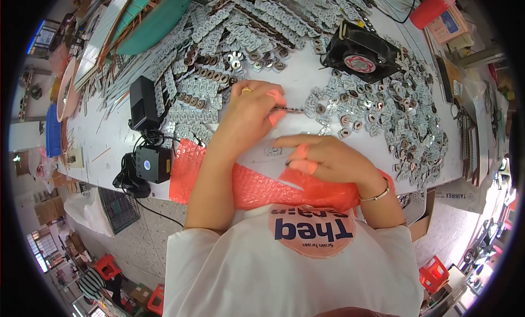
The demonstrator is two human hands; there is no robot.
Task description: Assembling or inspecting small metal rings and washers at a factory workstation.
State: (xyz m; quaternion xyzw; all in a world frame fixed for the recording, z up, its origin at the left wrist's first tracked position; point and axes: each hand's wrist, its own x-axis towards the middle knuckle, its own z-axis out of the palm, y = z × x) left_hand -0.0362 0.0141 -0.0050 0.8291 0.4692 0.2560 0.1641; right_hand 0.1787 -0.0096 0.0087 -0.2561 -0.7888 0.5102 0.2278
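Observation:
My left hand (251, 113) is closed, pinching a thin strip of small plates (292, 110) that is seen edge-on between taped fingertips. Orange-pink tape wraps fingers of both hands. Lower and to the right, my right hand (325, 159) hovers near the table edge, its index finger stretched out and the others loosely bent. Nothing shows in its grip. By that index fingertip a single small silvery plate (272, 151) lies on the white table (260, 163). Red bubble wrap (254, 187) spreads along the front edge under my forearms.
Stacked strips of similar plates (240, 27) cover the far side. Loose separated plates (415, 131) pile up on the right, beside a black fan (363, 54). A green basin (156, 30) stands far left; black power adapters (153, 163) with cables sit at the near left.

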